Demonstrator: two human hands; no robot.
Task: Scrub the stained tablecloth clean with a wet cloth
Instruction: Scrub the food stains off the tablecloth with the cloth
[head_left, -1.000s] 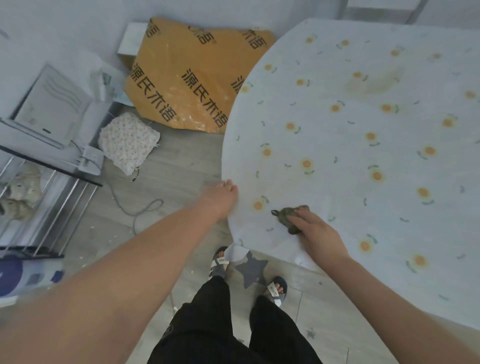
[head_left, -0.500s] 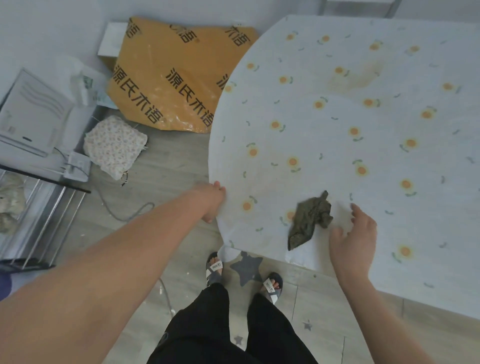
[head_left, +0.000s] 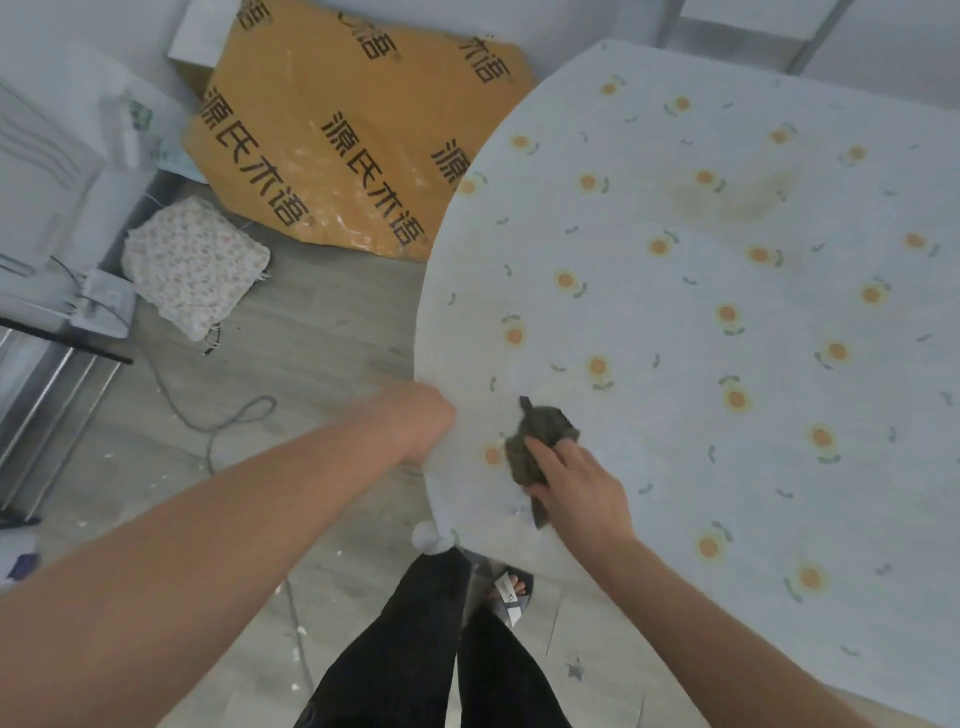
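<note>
I see the right hand (head_left: 576, 488) lying on the dark green wet cloth (head_left: 540, 441), fingers (head_left: 545, 452) spread over its near part and pressing it onto the tablecloth (head_left: 701, 395); whether they are curled around it or only flat on top I cannot tell. The cloth is bunched into a lump close to the near left edge of the table, with one pointed tail sticking out toward the far side and another poking out below my hand toward the near edge. It sits just beside one of the orange flower prints

The left hand (head_left: 423, 423) is at the left edge of the table, closed over the hem of the tablecloth; the picture is blurred there, so I can't make out the fingers themselves

The tablecloth is pale with scattered orange flowers and small green marks. A brownish stain (head_left: 737, 195) shows well away from the cloth, toward the far side of the table, between several flower prints

On the floor off the left edge lies a big orange package (head_left: 332, 140) with black characters on it, and nearer the left of the view a small floral-patterned cushion (head_left: 195, 265) with a grey cable (head_left: 218, 415) trailing beside it. Below the near edge of the table I see black trousers (head_left: 415, 649) and one sandalled foot (head_left: 511, 592)
</note>
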